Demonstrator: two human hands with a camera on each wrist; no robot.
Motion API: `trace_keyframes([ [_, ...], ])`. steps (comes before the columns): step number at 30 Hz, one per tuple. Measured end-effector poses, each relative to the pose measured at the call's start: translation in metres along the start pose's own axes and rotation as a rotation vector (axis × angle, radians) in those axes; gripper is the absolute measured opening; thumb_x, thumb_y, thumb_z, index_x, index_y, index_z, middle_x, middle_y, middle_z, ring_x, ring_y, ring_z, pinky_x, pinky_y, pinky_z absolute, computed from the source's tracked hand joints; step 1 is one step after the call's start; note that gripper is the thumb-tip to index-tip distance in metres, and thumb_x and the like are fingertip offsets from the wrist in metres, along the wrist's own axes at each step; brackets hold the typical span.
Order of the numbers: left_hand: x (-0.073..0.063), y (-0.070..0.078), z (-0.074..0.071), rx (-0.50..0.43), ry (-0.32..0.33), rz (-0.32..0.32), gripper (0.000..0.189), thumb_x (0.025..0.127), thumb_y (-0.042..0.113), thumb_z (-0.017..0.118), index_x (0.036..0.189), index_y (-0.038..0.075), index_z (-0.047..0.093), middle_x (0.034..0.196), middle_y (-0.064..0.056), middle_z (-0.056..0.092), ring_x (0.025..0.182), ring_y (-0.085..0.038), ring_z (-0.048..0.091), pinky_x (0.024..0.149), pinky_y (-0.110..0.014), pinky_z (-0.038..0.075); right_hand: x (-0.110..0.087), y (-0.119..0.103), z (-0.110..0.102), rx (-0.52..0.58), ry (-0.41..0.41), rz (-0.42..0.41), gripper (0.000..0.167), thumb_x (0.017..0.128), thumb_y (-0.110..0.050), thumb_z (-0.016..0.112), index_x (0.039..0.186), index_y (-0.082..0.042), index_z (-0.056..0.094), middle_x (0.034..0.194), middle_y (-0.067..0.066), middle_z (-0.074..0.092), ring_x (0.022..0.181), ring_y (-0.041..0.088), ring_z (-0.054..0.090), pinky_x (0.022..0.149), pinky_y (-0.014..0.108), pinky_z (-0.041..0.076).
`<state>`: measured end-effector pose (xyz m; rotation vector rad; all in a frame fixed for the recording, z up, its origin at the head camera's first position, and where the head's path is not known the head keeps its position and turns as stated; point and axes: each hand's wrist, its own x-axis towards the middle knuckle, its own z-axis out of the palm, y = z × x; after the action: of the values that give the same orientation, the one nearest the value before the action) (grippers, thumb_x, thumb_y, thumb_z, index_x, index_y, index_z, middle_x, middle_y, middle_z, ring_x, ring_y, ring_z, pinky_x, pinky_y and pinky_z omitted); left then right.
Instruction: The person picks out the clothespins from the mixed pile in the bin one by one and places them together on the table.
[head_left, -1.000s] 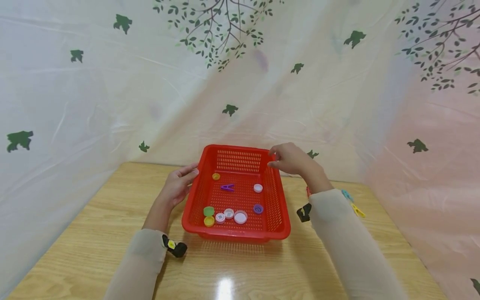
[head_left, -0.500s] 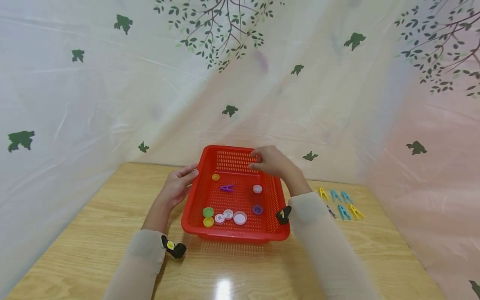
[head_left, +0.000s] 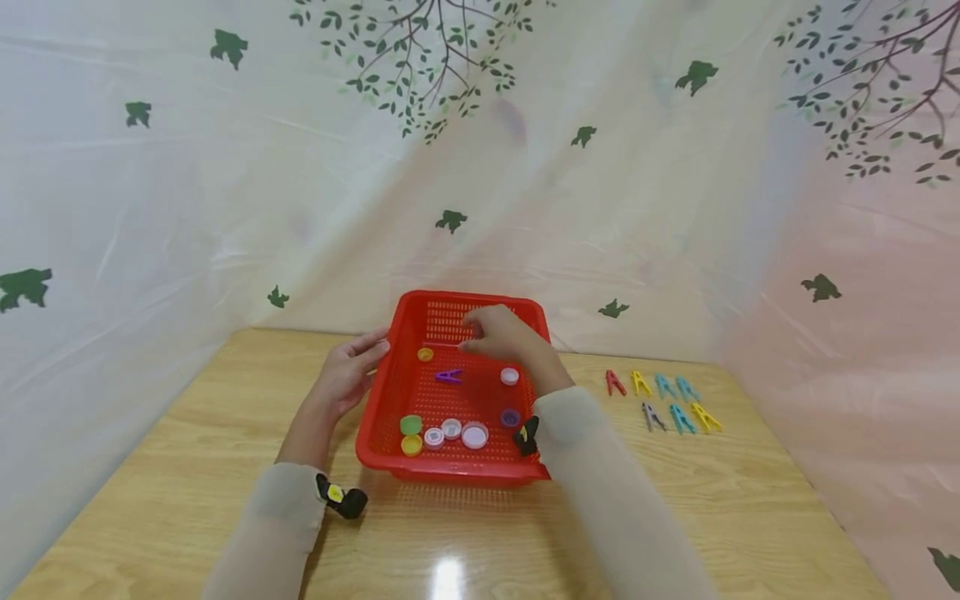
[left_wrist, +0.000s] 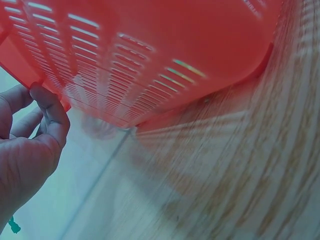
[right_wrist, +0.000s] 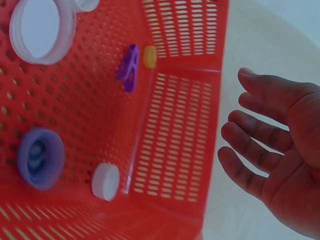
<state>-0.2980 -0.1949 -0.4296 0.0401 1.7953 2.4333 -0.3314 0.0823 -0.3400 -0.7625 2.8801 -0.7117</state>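
Note:
A red plastic basket (head_left: 378,417) stands on the table, tilted toward me in the head view. My left hand (head_left: 348,372) grips its left rim; in the left wrist view the thumb and fingers (left_wrist: 52,112) meet at the rim's edge. My right hand (head_left: 504,335) hovers over the basket's inside, its fingers loosely bent and holding nothing. Below it lies a purple clothespin (head_left: 448,377). Around the clothespin are a small yellow cap (head_left: 425,354), a white cap (head_left: 509,376) and a purple cap (head_left: 510,417). A green cap (head_left: 411,425) and several white and yellow caps lie near the front wall.
To the basket's right, several clothespins lie in two rows on the wooden table (head_left: 675,492), among them a red clothespin (head_left: 615,382) and a grey clothespin (head_left: 653,417). A pale curtain (head_left: 337,208) with leaf prints hangs behind the table.
My right hand has moved left from the basket's right rim to over its middle, uncovering the clothespins on the right. The left hand has stayed at the left rim.

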Motion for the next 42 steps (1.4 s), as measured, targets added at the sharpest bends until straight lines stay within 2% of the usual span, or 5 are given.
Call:
trace_keyframes([
  [7, 0.000, -0.001, -0.002, 0.013, 0.001, -0.010, 0.055, 0.103, 0.022, 0.064, 0.154, 0.011, 0.048, 0.148, -0.013, 0.054, 0.115, -0.019, 0.064, 0.094, -0.033, 0.058, 0.010, 0.001, 0.014, 0.005, -0.042, 0.020, 0.046, 0.093, -0.028, 0.079, 0.134, -0.011, 0.066, 0.106, 0.003, 0.067, 0.093, 0.020, 0.062, 0.081, 0.031, 0.058],
  [14, 0.000, 0.000, -0.001, 0.024, -0.005, -0.008, 0.056, 0.103, 0.023, 0.064, 0.154, 0.011, 0.047, 0.151, -0.014, 0.051, 0.119, -0.021, 0.062, 0.095, -0.034, 0.058, 0.014, 0.003, 0.024, 0.012, -0.066, 0.079, 0.051, 0.091, -0.026, 0.080, 0.137, -0.014, 0.064, 0.128, 0.006, 0.067, 0.101, 0.020, 0.062, 0.096, 0.039, 0.058],
  [21, 0.001, -0.001, -0.001, 0.019, 0.003, -0.010, 0.055, 0.103, 0.022, 0.065, 0.154, 0.010, 0.047, 0.149, -0.014, 0.052, 0.116, -0.019, 0.064, 0.094, -0.034, 0.058, 0.018, 0.008, 0.033, 0.020, -0.092, 0.094, 0.050, 0.090, -0.022, 0.081, 0.136, -0.014, 0.065, 0.132, 0.007, 0.066, 0.107, 0.022, 0.061, 0.099, 0.044, 0.057],
  [28, 0.001, -0.002, -0.002, 0.026, -0.010, 0.002, 0.057, 0.102, 0.023, 0.066, 0.154, 0.010, 0.047, 0.150, -0.015, 0.052, 0.117, -0.020, 0.064, 0.095, -0.035, 0.058, 0.020, 0.015, 0.043, 0.039, -0.155, 0.128, 0.058, 0.089, -0.024, 0.081, 0.143, -0.018, 0.060, 0.133, 0.002, 0.063, 0.116, 0.022, 0.060, 0.102, 0.047, 0.055],
  [42, 0.003, -0.002, -0.004, 0.046, -0.016, 0.008, 0.056, 0.103, 0.024, 0.064, 0.154, 0.012, 0.047, 0.151, -0.014, 0.051, 0.123, -0.024, 0.061, 0.095, -0.035, 0.058, 0.024, 0.017, 0.053, 0.010, -0.238, 0.129, 0.056, 0.089, -0.023, 0.082, 0.141, -0.020, 0.062, 0.129, -0.002, 0.065, 0.112, 0.019, 0.060, 0.103, 0.046, 0.054],
])
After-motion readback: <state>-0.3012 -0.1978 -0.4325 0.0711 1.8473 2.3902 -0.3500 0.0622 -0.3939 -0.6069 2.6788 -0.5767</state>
